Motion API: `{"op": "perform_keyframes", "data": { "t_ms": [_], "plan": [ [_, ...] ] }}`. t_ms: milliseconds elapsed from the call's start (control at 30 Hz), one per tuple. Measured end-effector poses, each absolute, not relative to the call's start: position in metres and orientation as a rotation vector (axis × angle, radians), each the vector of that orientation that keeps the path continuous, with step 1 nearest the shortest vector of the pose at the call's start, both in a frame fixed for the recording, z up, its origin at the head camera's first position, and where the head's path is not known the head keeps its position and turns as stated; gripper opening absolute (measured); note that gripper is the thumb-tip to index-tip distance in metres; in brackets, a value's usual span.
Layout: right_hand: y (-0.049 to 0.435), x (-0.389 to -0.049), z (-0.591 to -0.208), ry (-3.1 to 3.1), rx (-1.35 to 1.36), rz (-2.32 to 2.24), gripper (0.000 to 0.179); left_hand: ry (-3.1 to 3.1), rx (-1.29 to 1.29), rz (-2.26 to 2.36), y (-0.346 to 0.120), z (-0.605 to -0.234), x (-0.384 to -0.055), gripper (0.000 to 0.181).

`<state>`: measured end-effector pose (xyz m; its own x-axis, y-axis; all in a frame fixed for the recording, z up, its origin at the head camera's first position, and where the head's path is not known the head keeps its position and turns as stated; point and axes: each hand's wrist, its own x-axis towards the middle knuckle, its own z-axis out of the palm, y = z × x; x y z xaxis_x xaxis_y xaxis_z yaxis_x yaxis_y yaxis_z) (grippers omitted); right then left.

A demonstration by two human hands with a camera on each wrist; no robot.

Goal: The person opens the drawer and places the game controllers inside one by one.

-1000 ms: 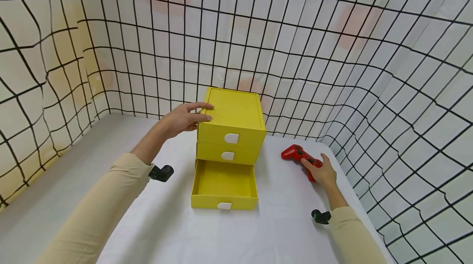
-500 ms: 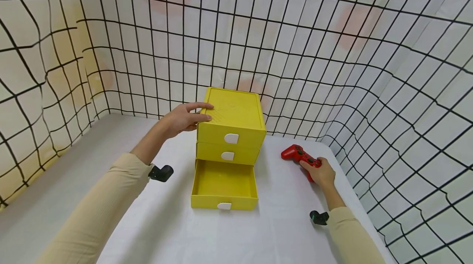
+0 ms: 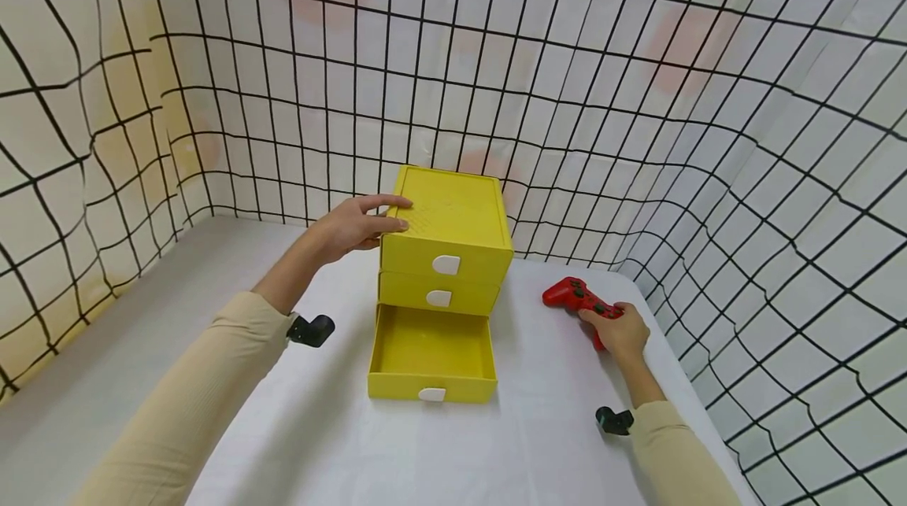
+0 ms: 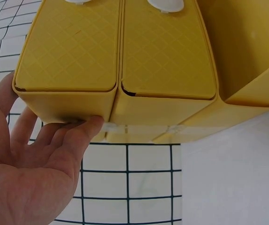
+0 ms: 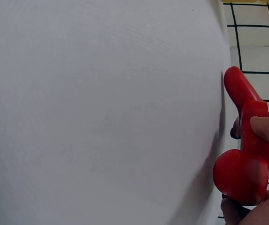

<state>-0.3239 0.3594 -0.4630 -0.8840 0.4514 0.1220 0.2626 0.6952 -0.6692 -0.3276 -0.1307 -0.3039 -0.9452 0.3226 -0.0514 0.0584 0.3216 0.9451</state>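
A yellow set of drawers (image 3: 453,211) stands mid-table in the head view. Its bottom drawer (image 3: 434,345) is pulled out, with a bare floor inside. The two upper drawers are pushed in, each with a white tab. My left hand (image 3: 347,228) rests on the unit's upper left edge, two digits over the top; in the left wrist view several fingers (image 4: 68,138) lie against its side. To the right, my right hand (image 3: 623,330) holds the right end of a red game controller (image 3: 574,293). The right wrist view shows the controller (image 5: 256,136) pinched by thumb and fingers, its underside partly seen.
A white cloth (image 3: 531,427) covers the table. Black wire mesh (image 3: 453,57) rises behind and on both sides, with pale sheeting behind it. The right arm is near the table's right edge. A black device (image 3: 312,330) sits on each wrist.
My right hand's fingers, raised a second ago, have come down onto the controller. The left hand and drawers hold their place; the head view has shifted slightly.
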Motion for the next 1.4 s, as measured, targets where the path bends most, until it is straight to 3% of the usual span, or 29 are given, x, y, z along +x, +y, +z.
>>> {"op": "perform_keyframes", "data": {
  "t_ms": [567, 900, 1400],
  "plan": [
    [0.348, -0.297, -0.403, -2.807, -0.384, 0.910, 0.084, 2.332, 0.332, 1.674, -0.131, -0.304, -0.327, 0.054],
    [0.333, -0.277, -0.369, -2.985, -0.148, 0.840, 0.086, 2.345, 0.334, 1.670, -0.132, -0.307, -0.329, 0.052],
    [0.287, -0.248, -0.337, -3.119, 0.058, 0.870, 0.076, 2.337, 0.366, 1.681, -0.132, -0.305, -0.331, 0.053]
  ]
}}
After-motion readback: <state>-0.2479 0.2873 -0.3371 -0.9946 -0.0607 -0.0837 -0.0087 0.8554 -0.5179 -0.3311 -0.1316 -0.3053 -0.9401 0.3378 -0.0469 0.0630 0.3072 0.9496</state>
